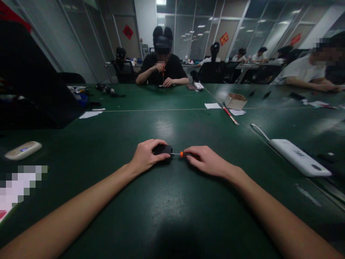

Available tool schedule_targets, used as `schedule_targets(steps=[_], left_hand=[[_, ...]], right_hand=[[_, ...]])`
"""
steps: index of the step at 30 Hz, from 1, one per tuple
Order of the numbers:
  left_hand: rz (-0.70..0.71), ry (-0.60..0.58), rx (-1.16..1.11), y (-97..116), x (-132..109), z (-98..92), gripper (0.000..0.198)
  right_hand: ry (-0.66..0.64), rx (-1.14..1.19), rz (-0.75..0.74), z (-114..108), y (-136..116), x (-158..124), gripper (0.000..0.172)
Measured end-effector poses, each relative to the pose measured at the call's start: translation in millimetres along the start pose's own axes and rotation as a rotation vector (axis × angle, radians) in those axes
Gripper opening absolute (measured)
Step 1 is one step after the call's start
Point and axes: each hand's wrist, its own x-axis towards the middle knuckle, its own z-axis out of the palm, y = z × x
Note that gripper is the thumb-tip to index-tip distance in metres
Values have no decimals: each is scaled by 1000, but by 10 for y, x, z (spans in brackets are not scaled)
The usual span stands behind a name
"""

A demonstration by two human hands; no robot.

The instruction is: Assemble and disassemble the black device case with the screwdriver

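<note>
My left hand (147,154) is closed over a small black device (162,149) that rests on the green table (167,201). My right hand (206,160) grips a small screwdriver (182,154) with an orange collar. Its thin metal tip points left and meets the right side of the black device. Both forearms lie on the table in front of me.
A white power strip (299,157) with its cable lies at the right. A white oval device (23,150) sits at the left, beside a large black case (35,90). A cardboard box (235,101), papers and a red pen lie farther back. Other people sit across the table.
</note>
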Motion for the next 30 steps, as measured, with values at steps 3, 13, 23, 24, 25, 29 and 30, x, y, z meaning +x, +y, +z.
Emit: schedule_targets(steps=[3, 13, 23, 24, 25, 29, 30], left_hand=[[9, 44, -84, 7, -5, -8, 42], [182, -18, -171, 172, -36, 54, 44], [178, 11, -147, 78, -18, 0, 41], [175, 12, -147, 84, -19, 3, 41], [174, 12, -147, 90, -21, 6, 41], [160, 15, -151, 99, -22, 7, 40], [155, 21, -150, 97, -22, 7, 40]], right_hand=[[-23, -73, -93, 76, 0, 20, 30], [134, -526, -212, 41, -33, 3, 36], [113, -126, -105, 179, 0, 52, 26], [110, -138, -108, 176, -1, 52, 27], [108, -169, -111, 171, -5, 50, 27], [122, -429, -122, 156, -48, 37, 33], [129, -489, -130, 156, -59, 36, 34]])
